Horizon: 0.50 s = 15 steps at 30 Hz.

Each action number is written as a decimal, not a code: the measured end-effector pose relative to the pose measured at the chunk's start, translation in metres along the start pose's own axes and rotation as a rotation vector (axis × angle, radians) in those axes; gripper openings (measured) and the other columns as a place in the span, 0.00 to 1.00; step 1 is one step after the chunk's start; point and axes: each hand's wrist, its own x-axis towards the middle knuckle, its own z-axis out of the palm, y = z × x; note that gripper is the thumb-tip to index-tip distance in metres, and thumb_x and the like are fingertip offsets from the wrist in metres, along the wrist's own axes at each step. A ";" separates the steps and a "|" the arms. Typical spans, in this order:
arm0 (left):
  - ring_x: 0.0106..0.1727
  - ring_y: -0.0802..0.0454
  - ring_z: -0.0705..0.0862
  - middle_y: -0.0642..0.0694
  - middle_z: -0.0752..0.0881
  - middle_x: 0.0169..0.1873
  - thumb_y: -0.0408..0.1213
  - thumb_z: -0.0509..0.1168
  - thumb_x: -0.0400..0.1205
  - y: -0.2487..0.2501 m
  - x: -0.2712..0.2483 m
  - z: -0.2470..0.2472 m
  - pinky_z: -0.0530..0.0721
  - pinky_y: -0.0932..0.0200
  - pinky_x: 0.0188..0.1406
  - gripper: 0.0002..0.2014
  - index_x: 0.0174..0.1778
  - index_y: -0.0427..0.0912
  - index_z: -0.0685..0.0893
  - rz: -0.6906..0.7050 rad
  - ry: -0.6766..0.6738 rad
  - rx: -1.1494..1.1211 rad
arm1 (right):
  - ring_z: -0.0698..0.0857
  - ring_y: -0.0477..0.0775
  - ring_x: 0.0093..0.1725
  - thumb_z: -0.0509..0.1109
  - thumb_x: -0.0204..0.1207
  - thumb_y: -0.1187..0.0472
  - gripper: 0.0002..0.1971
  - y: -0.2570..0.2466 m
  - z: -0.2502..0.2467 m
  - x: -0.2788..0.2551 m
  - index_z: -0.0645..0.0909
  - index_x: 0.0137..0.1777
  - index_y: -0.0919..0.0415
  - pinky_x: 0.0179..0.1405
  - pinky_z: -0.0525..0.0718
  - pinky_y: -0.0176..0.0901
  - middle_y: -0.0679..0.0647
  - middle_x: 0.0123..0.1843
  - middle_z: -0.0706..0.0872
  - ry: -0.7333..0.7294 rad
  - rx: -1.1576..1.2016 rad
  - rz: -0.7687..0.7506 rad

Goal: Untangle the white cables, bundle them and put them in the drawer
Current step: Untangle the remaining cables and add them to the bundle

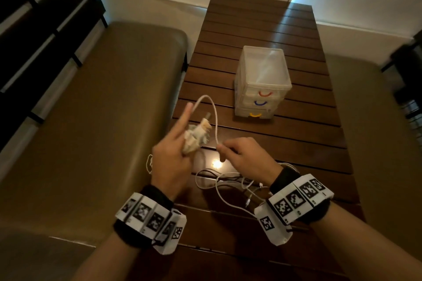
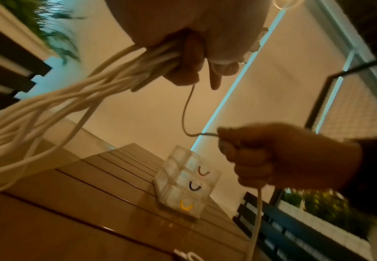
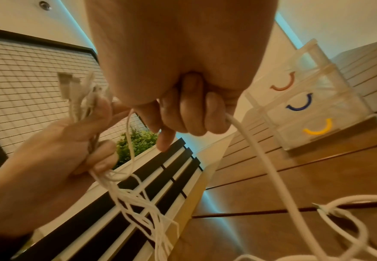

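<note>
My left hand (image 1: pixel 173 155) grips a bunch of white cable ends with their plugs (image 1: pixel 197 136) sticking up, index finger pointing out; the gathered cables (image 2: pixel 75 98) trail down from its fist (image 2: pixel 190 58). A single white cable (image 1: pixel 211 107) arcs from that bunch to my right hand (image 1: pixel 244 155), which holds it in a fist (image 3: pixel 194 113) just above the table. More white cable (image 1: pixel 228 180) lies looped on the table between my wrists. The clear plastic drawer unit (image 1: pixel 262 84) stands further back with its red, blue and yellow-handled drawers closed.
The dark slatted wooden table (image 1: pixel 262 25) runs away from me. Cushioned benches (image 1: pixel 102 98) flank it on both sides. A dark cable (image 1: pixel 205 172) is mixed with the white ones on the table. Dark slatted backrests (image 1: pixel 45 18) stand at far left.
</note>
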 end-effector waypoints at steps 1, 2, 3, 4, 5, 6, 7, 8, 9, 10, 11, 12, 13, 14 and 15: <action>0.36 0.61 0.84 0.50 0.82 0.69 0.22 0.73 0.76 0.002 -0.004 0.005 0.77 0.80 0.37 0.24 0.68 0.41 0.83 0.048 -0.045 -0.005 | 0.77 0.44 0.28 0.61 0.86 0.51 0.19 -0.004 0.002 0.000 0.84 0.37 0.57 0.32 0.73 0.43 0.48 0.27 0.79 -0.041 -0.012 -0.017; 0.33 0.58 0.84 0.53 0.82 0.69 0.23 0.73 0.76 0.003 -0.008 0.010 0.79 0.76 0.34 0.23 0.67 0.42 0.84 0.072 -0.087 -0.018 | 0.78 0.44 0.29 0.62 0.85 0.53 0.17 -0.008 0.004 -0.002 0.83 0.37 0.57 0.33 0.74 0.45 0.48 0.28 0.80 -0.072 -0.013 -0.035; 0.33 0.56 0.85 0.54 0.85 0.65 0.24 0.71 0.78 0.003 -0.012 0.014 0.81 0.70 0.33 0.20 0.65 0.43 0.85 0.070 -0.125 -0.030 | 0.79 0.44 0.30 0.64 0.84 0.55 0.15 -0.010 0.005 -0.003 0.82 0.36 0.55 0.33 0.75 0.46 0.48 0.29 0.81 -0.098 -0.006 -0.048; 0.34 0.54 0.86 0.53 0.89 0.56 0.27 0.68 0.79 0.001 -0.015 0.017 0.82 0.63 0.33 0.15 0.60 0.44 0.87 0.051 -0.166 -0.036 | 0.79 0.43 0.31 0.66 0.83 0.57 0.12 -0.010 0.006 -0.004 0.83 0.37 0.54 0.33 0.76 0.46 0.48 0.31 0.83 -0.120 0.005 -0.056; 0.32 0.54 0.85 0.51 0.91 0.43 0.32 0.65 0.79 -0.005 -0.019 0.020 0.80 0.57 0.31 0.09 0.50 0.45 0.88 0.010 -0.215 -0.028 | 0.80 0.44 0.31 0.67 0.82 0.57 0.09 -0.010 0.006 -0.006 0.84 0.40 0.54 0.33 0.77 0.46 0.49 0.33 0.84 -0.139 0.010 -0.061; 0.30 0.55 0.83 0.51 0.88 0.33 0.36 0.63 0.79 -0.009 -0.021 0.021 0.78 0.54 0.28 0.06 0.40 0.44 0.86 -0.052 -0.262 -0.011 | 0.80 0.46 0.31 0.68 0.82 0.56 0.08 -0.009 0.007 -0.007 0.86 0.43 0.56 0.34 0.78 0.48 0.52 0.34 0.85 -0.153 0.010 -0.065; 0.28 0.55 0.81 0.52 0.86 0.28 0.37 0.63 0.80 -0.011 -0.023 0.021 0.77 0.50 0.27 0.08 0.36 0.43 0.84 -0.109 -0.310 0.016 | 0.80 0.50 0.32 0.68 0.82 0.55 0.09 -0.007 0.007 -0.008 0.87 0.45 0.57 0.35 0.79 0.51 0.54 0.35 0.86 -0.161 0.009 -0.068; 0.27 0.55 0.81 0.51 0.84 0.26 0.38 0.64 0.80 -0.017 -0.025 0.022 0.77 0.48 0.27 0.10 0.35 0.42 0.84 -0.146 -0.358 0.036 | 0.80 0.51 0.32 0.68 0.82 0.54 0.10 -0.005 0.008 -0.009 0.87 0.44 0.57 0.35 0.79 0.53 0.55 0.35 0.86 -0.160 0.019 -0.067; 0.27 0.54 0.81 0.51 0.84 0.26 0.39 0.63 0.80 -0.018 -0.025 0.020 0.78 0.48 0.27 0.10 0.35 0.42 0.84 -0.174 -0.393 0.045 | 0.80 0.51 0.32 0.69 0.81 0.53 0.10 -0.004 0.008 -0.011 0.87 0.42 0.56 0.35 0.79 0.52 0.55 0.34 0.86 -0.152 0.043 -0.065; 0.26 0.54 0.81 0.51 0.84 0.25 0.40 0.62 0.80 -0.021 -0.024 0.018 0.78 0.49 0.27 0.11 0.35 0.41 0.84 -0.186 -0.417 0.047 | 0.80 0.50 0.30 0.69 0.81 0.52 0.11 -0.003 0.009 -0.013 0.85 0.39 0.54 0.34 0.78 0.49 0.54 0.33 0.85 -0.142 0.073 -0.068; 0.26 0.53 0.81 0.51 0.84 0.25 0.40 0.60 0.79 -0.022 -0.023 0.014 0.77 0.50 0.26 0.12 0.34 0.41 0.84 -0.198 -0.437 0.036 | 0.78 0.47 0.29 0.68 0.82 0.51 0.13 0.000 0.010 -0.014 0.83 0.36 0.53 0.32 0.76 0.45 0.53 0.31 0.84 -0.129 0.100 -0.073; 0.26 0.51 0.81 0.49 0.85 0.26 0.39 0.59 0.77 -0.022 -0.021 0.011 0.77 0.50 0.26 0.12 0.34 0.40 0.85 -0.214 -0.437 0.000 | 0.76 0.45 0.28 0.67 0.82 0.51 0.16 0.002 0.011 -0.017 0.80 0.34 0.55 0.31 0.74 0.42 0.53 0.30 0.81 -0.115 0.123 -0.079; 0.27 0.50 0.82 0.47 0.87 0.28 0.38 0.59 0.78 -0.021 -0.018 0.007 0.78 0.50 0.27 0.12 0.36 0.40 0.86 -0.256 -0.410 -0.056 | 0.74 0.44 0.27 0.66 0.83 0.50 0.18 0.004 0.011 -0.019 0.79 0.33 0.56 0.30 0.72 0.40 0.51 0.28 0.78 -0.102 0.138 -0.078; 0.28 0.51 0.83 0.47 0.88 0.29 0.37 0.61 0.81 -0.020 -0.012 0.002 0.79 0.51 0.26 0.11 0.37 0.41 0.88 -0.316 -0.341 -0.130 | 0.74 0.43 0.28 0.64 0.84 0.50 0.18 0.007 0.011 -0.020 0.78 0.33 0.56 0.30 0.71 0.39 0.48 0.28 0.77 -0.090 0.154 -0.068; 0.26 0.55 0.81 0.49 0.88 0.27 0.37 0.63 0.84 -0.020 -0.005 -0.005 0.78 0.55 0.23 0.11 0.37 0.44 0.87 -0.404 -0.243 -0.212 | 0.74 0.41 0.28 0.63 0.85 0.50 0.18 0.011 0.009 -0.022 0.79 0.33 0.55 0.31 0.71 0.37 0.45 0.27 0.76 -0.076 0.173 -0.047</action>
